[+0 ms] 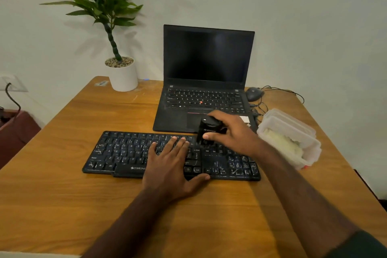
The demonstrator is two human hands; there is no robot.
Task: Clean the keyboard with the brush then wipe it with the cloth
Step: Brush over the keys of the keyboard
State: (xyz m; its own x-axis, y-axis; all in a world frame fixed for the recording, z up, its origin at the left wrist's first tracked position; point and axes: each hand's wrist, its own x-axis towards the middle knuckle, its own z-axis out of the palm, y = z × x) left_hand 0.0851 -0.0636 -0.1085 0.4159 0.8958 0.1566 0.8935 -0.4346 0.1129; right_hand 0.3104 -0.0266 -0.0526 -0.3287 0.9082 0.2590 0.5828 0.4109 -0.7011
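The keyboard [129,153] is black with white key legends. Behind the keyboard the laptop [206,81] is black with a red dot among its keys. The table [62,205] beneath is wood-grained orange-brown, and the plant pot [123,77] behind the keyboard's left end is white under green leaves.

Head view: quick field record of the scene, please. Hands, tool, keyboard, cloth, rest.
left hand: flat on keyboard, fingers straight
right hand: grips brush
brush: black, upright, on the upper keys, right of centre
stage: brushing; wiping not begun
cloth: white, in clear tub, right of keyboard
table: wooden
rest: open laptop with dark screen, mouse, potted plant
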